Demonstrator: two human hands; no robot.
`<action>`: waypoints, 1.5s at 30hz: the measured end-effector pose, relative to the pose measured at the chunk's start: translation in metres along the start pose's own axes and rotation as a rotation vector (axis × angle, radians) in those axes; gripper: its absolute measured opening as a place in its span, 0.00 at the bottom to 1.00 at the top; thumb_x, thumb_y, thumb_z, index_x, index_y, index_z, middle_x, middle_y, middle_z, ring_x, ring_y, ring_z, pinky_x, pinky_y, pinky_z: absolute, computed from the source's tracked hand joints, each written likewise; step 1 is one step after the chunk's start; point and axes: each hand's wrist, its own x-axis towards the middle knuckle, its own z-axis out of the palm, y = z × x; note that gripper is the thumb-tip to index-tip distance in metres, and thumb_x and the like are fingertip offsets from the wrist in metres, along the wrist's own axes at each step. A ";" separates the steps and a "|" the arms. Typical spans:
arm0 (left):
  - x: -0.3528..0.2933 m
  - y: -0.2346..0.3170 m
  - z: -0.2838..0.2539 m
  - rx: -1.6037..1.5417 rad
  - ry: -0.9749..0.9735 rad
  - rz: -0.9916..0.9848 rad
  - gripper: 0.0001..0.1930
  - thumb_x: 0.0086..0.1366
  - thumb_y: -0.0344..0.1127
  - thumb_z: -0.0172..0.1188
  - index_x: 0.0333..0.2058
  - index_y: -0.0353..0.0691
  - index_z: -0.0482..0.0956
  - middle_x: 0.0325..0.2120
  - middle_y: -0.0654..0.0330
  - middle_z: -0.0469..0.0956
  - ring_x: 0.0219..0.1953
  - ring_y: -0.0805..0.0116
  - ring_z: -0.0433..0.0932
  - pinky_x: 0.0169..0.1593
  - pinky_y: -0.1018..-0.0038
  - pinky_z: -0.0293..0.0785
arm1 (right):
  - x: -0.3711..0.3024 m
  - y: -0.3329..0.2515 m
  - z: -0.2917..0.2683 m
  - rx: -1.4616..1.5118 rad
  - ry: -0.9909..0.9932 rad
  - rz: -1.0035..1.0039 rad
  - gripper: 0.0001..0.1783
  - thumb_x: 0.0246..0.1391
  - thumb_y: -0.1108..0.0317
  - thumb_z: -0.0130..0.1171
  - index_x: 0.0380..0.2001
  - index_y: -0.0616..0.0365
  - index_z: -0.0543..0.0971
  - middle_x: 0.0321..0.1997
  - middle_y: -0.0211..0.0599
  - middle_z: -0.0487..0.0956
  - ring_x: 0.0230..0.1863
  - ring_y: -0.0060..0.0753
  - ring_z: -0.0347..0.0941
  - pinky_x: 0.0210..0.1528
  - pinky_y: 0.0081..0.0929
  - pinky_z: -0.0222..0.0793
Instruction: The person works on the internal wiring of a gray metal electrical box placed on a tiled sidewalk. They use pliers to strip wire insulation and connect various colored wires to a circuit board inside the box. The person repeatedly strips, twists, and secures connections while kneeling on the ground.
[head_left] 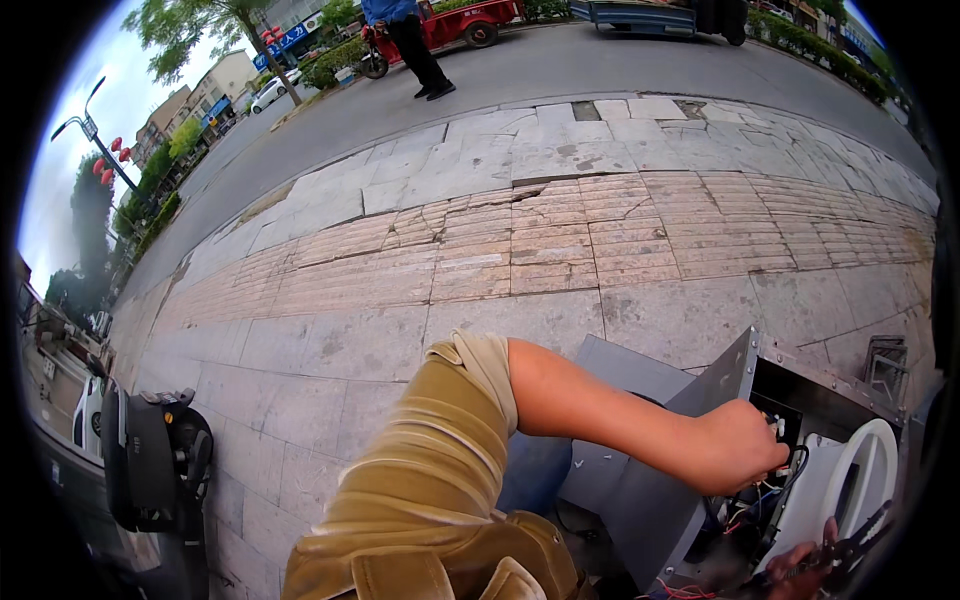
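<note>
Wires (745, 500) inside open grey box (720, 385): left hand (740, 445) pinches them, right hand (800, 570) grips pliers (850, 545).

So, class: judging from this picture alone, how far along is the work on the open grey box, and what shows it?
Done: the grey box's panel already stands swung open, baring the wiring inside. In hand: the left hand is closed around something small and white among the wires, too small to identify, while the right hand grips dark pliers at the lower edge. Left: loose wires still hang out and the panel is not yet shut.
</note>
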 end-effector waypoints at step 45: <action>0.018 0.013 -0.015 0.019 -0.044 -0.042 0.13 0.65 0.43 0.53 0.23 0.45 0.69 0.14 0.63 0.72 0.24 0.60 0.77 0.29 0.63 0.67 | 0.007 -0.078 0.093 -0.332 -0.263 0.141 0.40 0.59 0.58 0.53 0.66 0.72 0.52 0.48 0.44 0.67 0.42 0.37 0.64 0.50 0.33 0.62</action>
